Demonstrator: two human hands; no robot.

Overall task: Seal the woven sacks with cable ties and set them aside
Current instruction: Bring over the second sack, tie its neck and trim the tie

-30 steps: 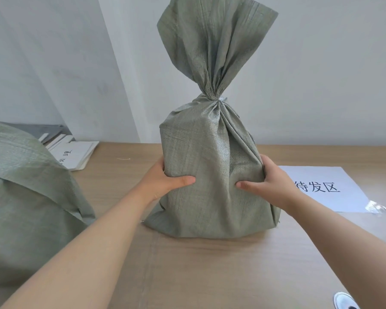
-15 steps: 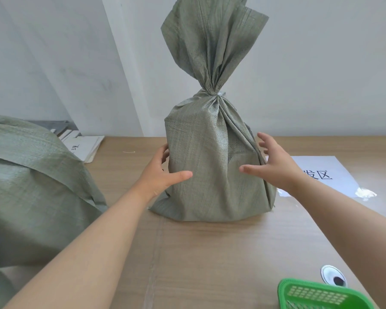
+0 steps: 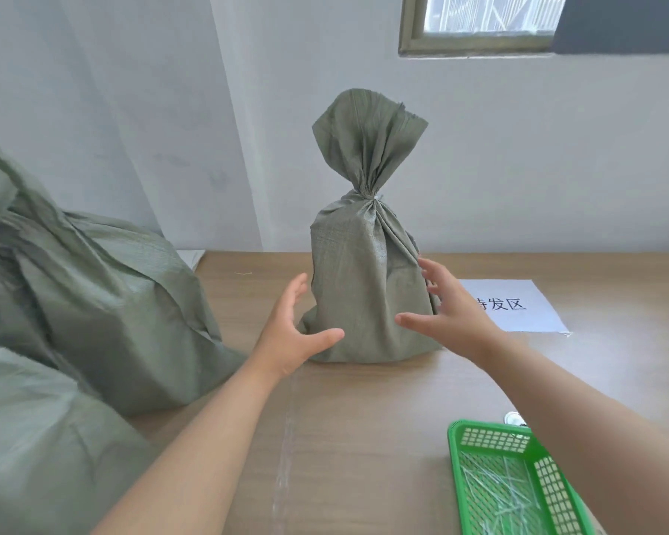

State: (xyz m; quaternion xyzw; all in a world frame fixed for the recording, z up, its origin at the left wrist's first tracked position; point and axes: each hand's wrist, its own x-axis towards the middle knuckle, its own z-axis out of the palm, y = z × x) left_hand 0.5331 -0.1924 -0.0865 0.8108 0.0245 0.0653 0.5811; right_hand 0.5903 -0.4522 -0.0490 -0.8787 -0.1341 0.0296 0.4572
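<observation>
Looking over the wide wooden worktop [image 3: 364,438], we see big green sacks [image 3: 93,303] slumped at our left. Their tops are blurry, so we cannot tell if they are tied shut. The small sack [image 3: 364,283] stands upright in the middle, toward the back of the worktop. Its neck is bunched tight with a pale cable tie [image 3: 375,196] round it, so we think this one is sealed. It sits just beside the white paper sheet [image 3: 518,307] with writing on it, and its right edge may cover a corner of the sheet. We think it is set aside, or very nearly. Near us on the right is the green basket [image 3: 456,457] with more ties [image 3: 499,492] inside, so more sacks may be waiting. Our left hand [image 3: 290,334] and right hand [image 3: 452,310] are on either side of the small sack, low down. Each grip is wide open, fingers spread, and holds nothing. We cannot tell if any fingertip touches the cloth.
</observation>
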